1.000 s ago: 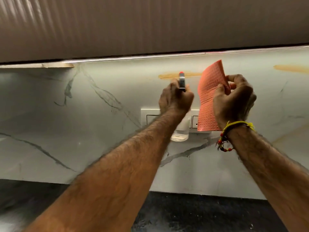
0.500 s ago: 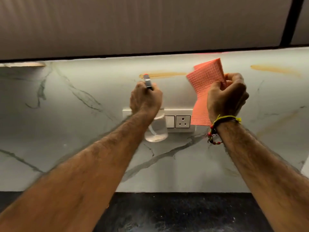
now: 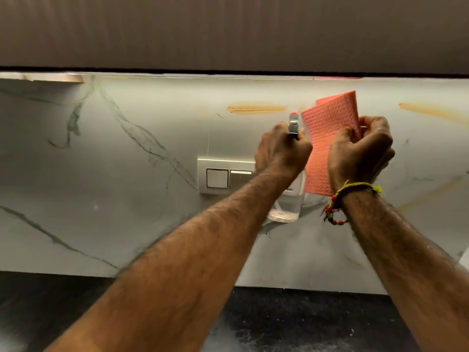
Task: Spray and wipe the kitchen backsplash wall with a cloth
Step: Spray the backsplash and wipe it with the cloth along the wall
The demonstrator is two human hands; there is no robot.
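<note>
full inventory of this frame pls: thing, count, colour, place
cabinet: 1, brown, across the top
backsplash: 1, white marble with grey veins, under the cabinet
stains: 2, orange-brown, upper backsplash, one centre, one far right
switch plate: 1, white, mid backsplash, right end hidden by the left hand
counter: 1, black speckled, along the bottom
spray bottle: 1, clear with silver head and red tip, in the left hand
cloth: 1, pink, folded, in the right hand
bracelet: 1, yellow thread with red beads, right wrist
hands: 2; left hand grips the bottle, right hand pinches the cloth
</note>
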